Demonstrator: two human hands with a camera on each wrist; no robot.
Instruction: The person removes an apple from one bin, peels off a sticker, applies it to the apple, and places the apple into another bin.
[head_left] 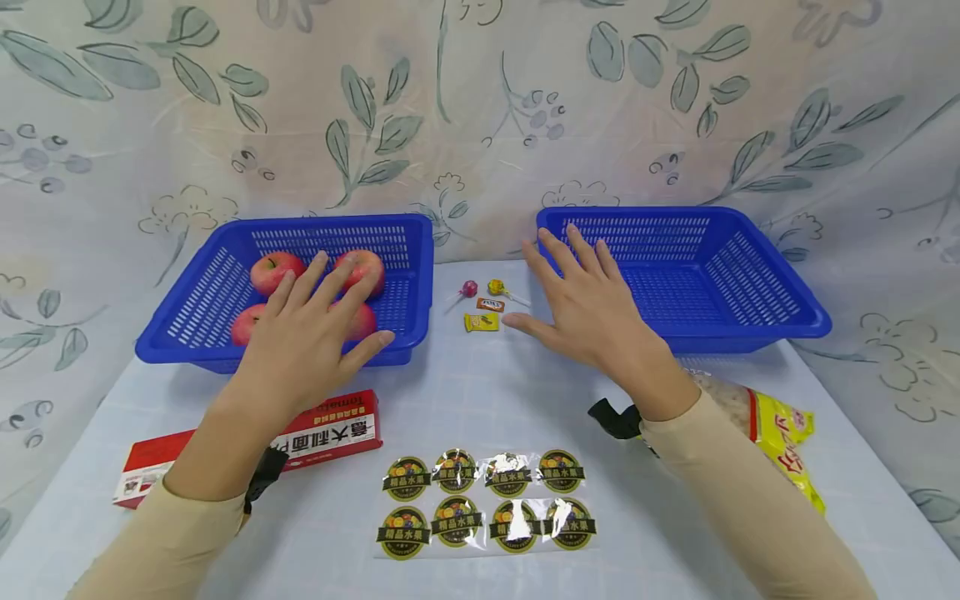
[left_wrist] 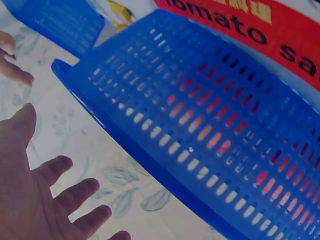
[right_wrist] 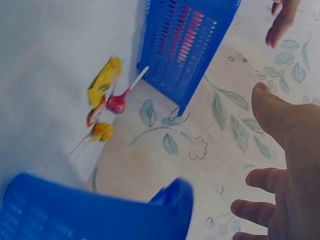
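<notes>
My left hand (head_left: 318,321) hovers open, fingers spread, over the front of the left blue basket (head_left: 198,292), which holds several red apples (head_left: 273,271). In the left wrist view the left hand (left_wrist: 45,190) is spread beside the basket's slotted wall (left_wrist: 200,125), holding nothing. My right hand (head_left: 577,300) is open too, palm down, above the table at the left rim of the empty right blue basket (head_left: 750,337). The right wrist view shows the right hand (right_wrist: 285,165) with nothing in it, apart from the red lollipop (right_wrist: 116,104).
Between the baskets lie a red lollipop (head_left: 468,289), a yellow lollipop (head_left: 496,287) and two small wrapped candies (head_left: 481,322). A red box (head_left: 330,437) lies near the left forearm, a sticker sheet (head_left: 483,504) at the front centre, and a snack bag (head_left: 780,433) under the right forearm.
</notes>
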